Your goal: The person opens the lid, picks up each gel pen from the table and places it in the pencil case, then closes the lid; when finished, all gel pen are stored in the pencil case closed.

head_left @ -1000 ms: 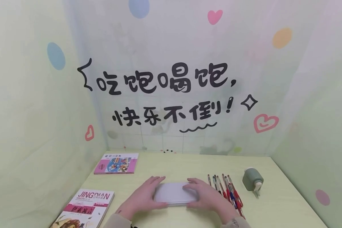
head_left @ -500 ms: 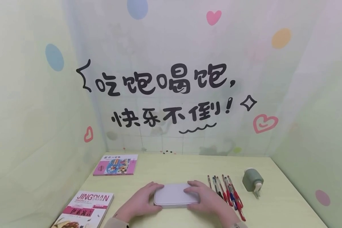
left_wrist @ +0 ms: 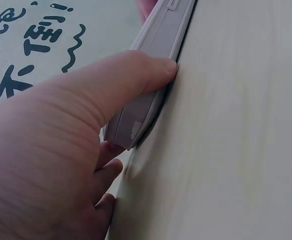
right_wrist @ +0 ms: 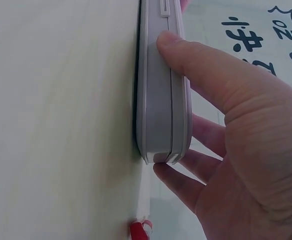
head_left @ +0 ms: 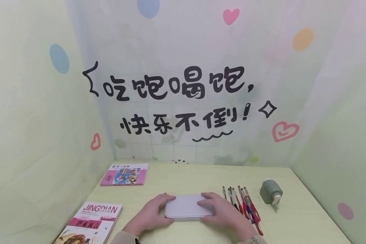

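A flat, pale lilac pencil case (head_left: pixel 187 207) with rounded corners lies lid up on the table. My left hand (head_left: pixel 154 212) grips its left end, and my right hand (head_left: pixel 221 211) grips the right end. In the left wrist view, the left thumb (left_wrist: pixel 158 72) presses on the front side of the case (left_wrist: pixel 146 107), below the seam. The right wrist view has the right thumb (right_wrist: pixel 171 42) on the same side, near a small clasp (right_wrist: pixel 165 7), with fingertips (right_wrist: pixel 168 175) around the case's end. The case hides some fingertips at its back.
Several pens (head_left: pixel 244 205), red, blue and black, lie just right of the right hand. Farther right sits a grey-green pump bottle (head_left: pixel 269 192). Two books, one pink and white (head_left: pixel 125 175) and one titled JINGDIAN (head_left: pixel 93 222), lie at the left. Printed cloth walls (head_left: pixel 183 149) enclose the table.
The fingers of my left hand have drawn in from a looser, straighter pose to the back corner of the case. My right hand has settled on its end. The case has barely moved.
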Demonstrator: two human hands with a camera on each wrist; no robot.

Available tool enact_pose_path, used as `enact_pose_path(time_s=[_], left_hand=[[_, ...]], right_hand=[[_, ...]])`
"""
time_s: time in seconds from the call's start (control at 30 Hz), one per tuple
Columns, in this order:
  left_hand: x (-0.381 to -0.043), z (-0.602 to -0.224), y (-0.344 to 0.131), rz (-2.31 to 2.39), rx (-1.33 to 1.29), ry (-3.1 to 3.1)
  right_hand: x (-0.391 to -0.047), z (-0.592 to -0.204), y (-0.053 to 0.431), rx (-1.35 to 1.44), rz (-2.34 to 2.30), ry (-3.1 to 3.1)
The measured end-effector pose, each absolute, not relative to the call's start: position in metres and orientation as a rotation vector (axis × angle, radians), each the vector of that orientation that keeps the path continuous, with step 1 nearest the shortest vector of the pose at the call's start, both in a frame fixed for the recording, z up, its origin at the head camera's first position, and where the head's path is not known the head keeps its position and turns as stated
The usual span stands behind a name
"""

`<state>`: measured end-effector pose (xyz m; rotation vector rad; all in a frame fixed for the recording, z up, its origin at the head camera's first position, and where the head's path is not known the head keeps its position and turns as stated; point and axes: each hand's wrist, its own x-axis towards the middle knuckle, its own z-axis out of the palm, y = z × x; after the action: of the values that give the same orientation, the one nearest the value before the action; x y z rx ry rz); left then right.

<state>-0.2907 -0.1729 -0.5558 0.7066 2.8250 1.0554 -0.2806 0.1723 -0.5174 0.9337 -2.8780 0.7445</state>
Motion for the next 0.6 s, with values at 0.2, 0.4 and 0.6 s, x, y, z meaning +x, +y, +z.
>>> enact_pose_path(time_s=[0.2,0.4,0.6], left_hand=[[-0.292,-0.556,-0.174,1.092,0.725,2.816],[-0.293,-0.559,-0.178,1.156,0.686,2.787],[-0.294,-0.563,-0.179,1.196,0.658,2.786]], right_hand=[[-0.282,-0.514,0.175,0.933,0.839,-2.887],[-0.286,-0.519,0.182,0.907,1.007,-2.877],[-0.29,-0.528,0.192,0.711,1.372,-2.76]])
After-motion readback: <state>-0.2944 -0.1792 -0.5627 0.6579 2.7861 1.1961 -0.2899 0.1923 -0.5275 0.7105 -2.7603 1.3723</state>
